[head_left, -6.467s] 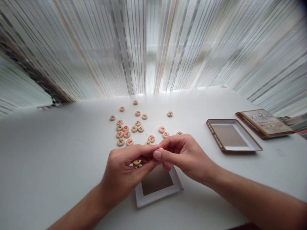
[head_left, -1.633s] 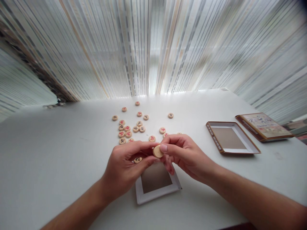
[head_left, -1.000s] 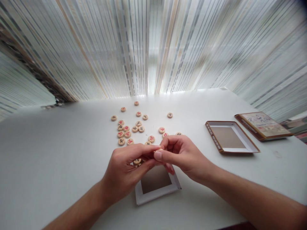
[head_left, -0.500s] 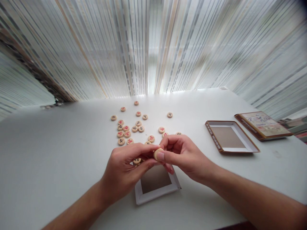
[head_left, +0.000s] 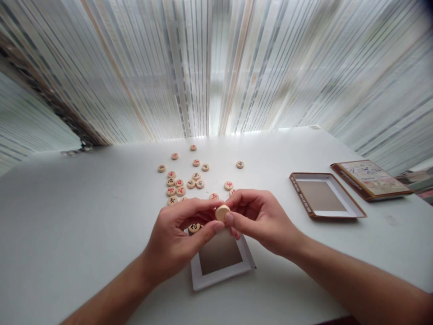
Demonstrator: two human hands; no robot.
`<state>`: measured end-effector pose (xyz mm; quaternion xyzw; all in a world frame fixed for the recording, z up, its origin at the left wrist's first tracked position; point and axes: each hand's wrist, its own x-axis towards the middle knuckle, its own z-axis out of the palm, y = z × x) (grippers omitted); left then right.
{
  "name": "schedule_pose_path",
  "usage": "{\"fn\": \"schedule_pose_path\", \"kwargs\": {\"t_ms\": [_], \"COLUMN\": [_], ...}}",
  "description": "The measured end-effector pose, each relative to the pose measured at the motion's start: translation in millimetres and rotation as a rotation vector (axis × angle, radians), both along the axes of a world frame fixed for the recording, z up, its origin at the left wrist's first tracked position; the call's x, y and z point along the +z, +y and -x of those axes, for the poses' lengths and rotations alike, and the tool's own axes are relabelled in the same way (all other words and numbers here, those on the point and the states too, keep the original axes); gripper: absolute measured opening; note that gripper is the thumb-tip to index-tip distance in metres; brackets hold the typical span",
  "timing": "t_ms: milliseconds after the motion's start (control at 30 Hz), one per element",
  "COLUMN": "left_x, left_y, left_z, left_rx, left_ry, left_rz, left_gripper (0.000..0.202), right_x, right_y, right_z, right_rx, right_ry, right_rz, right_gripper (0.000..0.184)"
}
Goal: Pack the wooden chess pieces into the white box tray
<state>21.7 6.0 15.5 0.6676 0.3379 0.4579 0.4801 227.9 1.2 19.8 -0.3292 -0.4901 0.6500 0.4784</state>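
Note:
A round wooden Chinese chess piece (head_left: pixel 222 213) is held between my two hands, a plain pale face towards me. My right hand (head_left: pixel 262 221) pinches it between thumb and fingers. My left hand (head_left: pixel 176 237) is closed on its other side, index finger at the top edge and thumb at the lower edge. Right below the hands lies a shallow white-rimmed box (head_left: pixel 223 280) with a brown bottom. In its far left corner sits a black-marked piece (head_left: pixel 194 228), partly hidden by my left hand.
Several pieces with red or black characters, such as one red piece (head_left: pixel 181 191), lie scattered beyond my hands on the white table (head_left: pixel 101 225). To the right are an open brown-edged box half (head_left: pixel 321 196) and a printed box (head_left: pixel 375 178). A striped curtain (head_left: pixel 216 67) hangs behind.
The held piece has turned so that more of its plain face shows, and my left thumb has come up to it. The view has shifted slightly.

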Motion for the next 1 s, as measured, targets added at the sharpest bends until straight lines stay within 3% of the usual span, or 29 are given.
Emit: {"fn": "schedule_pose_path", "kwargs": {"t_ms": [67,233,333,600,833,1000], "left_x": [2.6,9.5,9.9,6.3,6.6,8.3], "left_y": [1,6,9,9,12,11], "left_z": [-2,-6,-5,0,1,-1], "left_rx": [0.023,0.030,0.009,0.003,-0.010,0.003], "left_ry": [-0.051,-0.161,-0.165,-0.179,-0.212,-0.198], "left_rz": [0.090,0.277,0.360,0.413,0.419,0.426], "left_gripper": [0.025,0.013,0.016,0.027,0.020,0.025], "right_x": [-1.6,-10.0,-12.5,-9.3,-9.2,-8.3], "right_y": [-1,0,1,-1,0,-1], "right_z": [0,-4,-5,-4,-4,-5], "right_rx": [-0.087,-0.351,-0.404,-0.393,-0.365,-0.380], "right_ry": [-0.091,-0.439,-0.516,-0.516,-0.564,-0.643], "right_rz": [-0.189,-0.863,-1.052,-0.935,-0.947,-0.999], "right_gripper": [0.015,0.012,0.017,0.023,0.023,0.019]}}
